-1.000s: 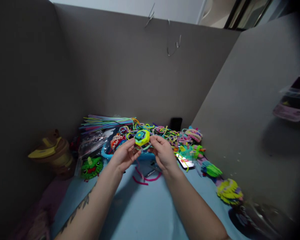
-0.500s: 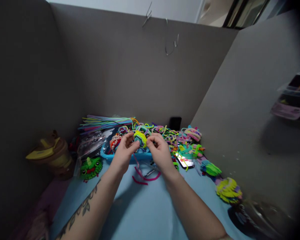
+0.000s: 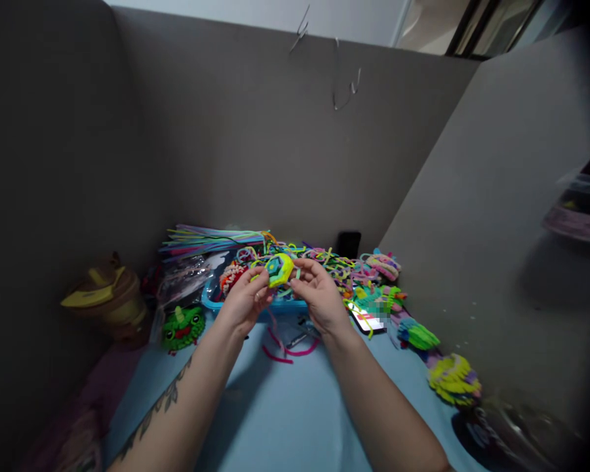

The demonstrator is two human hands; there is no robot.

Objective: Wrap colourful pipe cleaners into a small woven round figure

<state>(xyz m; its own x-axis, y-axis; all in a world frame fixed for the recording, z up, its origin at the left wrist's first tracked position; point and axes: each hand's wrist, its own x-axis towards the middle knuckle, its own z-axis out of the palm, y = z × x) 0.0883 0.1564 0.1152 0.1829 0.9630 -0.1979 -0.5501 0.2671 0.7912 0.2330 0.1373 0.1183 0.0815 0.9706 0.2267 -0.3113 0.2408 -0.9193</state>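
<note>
- Grey partition walls (image 3: 255,144) boxed in a light blue worktop (image 3: 285,419) on three sides.
- I saw the left hand (image 3: 246,298) and the right hand (image 3: 319,295) raised close together above the worktop. Both pinched one small hexagonal weave of yellow-green and blue pipe cleaners (image 3: 279,269), with fingertips on opposite edges.
- That weave hung in the air just above a blue plastic tray (image 3: 211,303), with loose stem ends trailing from it.
- Behind the tray lay a tangle of bent coloured pipe cleaners (image 3: 324,259) and a bundle of straight pipe cleaners (image 3: 211,237).
- A pink pipe-cleaner loop (image 3: 288,347) lay on the worktop below the hands.
- A green fuzzy frog figure (image 3: 181,326) sat left of the tray, near a brown and yellow lidded cup (image 3: 111,298).
</note>
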